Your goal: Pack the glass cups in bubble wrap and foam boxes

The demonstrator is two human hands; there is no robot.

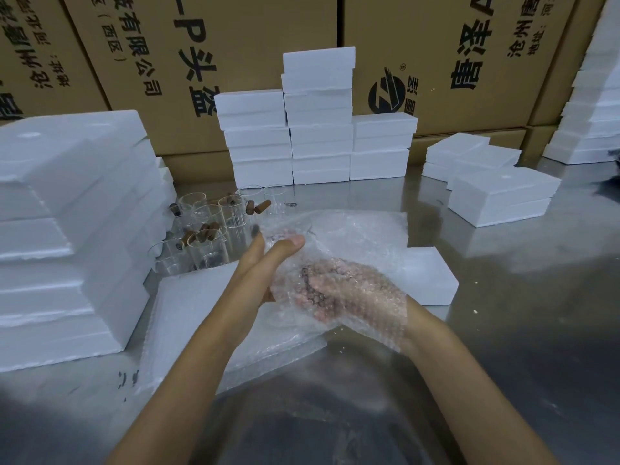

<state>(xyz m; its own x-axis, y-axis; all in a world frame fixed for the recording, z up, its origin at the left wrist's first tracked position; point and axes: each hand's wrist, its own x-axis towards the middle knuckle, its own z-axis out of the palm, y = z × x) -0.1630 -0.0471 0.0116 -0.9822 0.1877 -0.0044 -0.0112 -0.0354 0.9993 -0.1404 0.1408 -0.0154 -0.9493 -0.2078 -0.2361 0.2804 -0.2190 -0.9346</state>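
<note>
Across the back of my view stands a wall of brown cardboard cartons printed with black characters. Below them stretches the grey, reflective metal table. On its left side I see a tall pile of large white foam slabs, and against the cartons a stepped stack of closed white foam boxes. More white foam boxes lie at the right, with another column at the far right edge.

In front of me a flat pile of clear bubble wrap sheets lies on the table, and just right of it sits a low white foam box.

Near the foam slabs, behind the sheets, I see a cluster of clear glass cups with brown wooden handles, standing close together, some touching.

Between my hands is a loose sheet of clear bubble wrap, lifted above the table. My left hand is at its left edge, fingers straight and pressed together against the wrap. My right hand is covered by the wrap; its fingers look curled round the bundle, though the bubbles blur them. Whether a glass cup is inside, I cannot tell.
</note>
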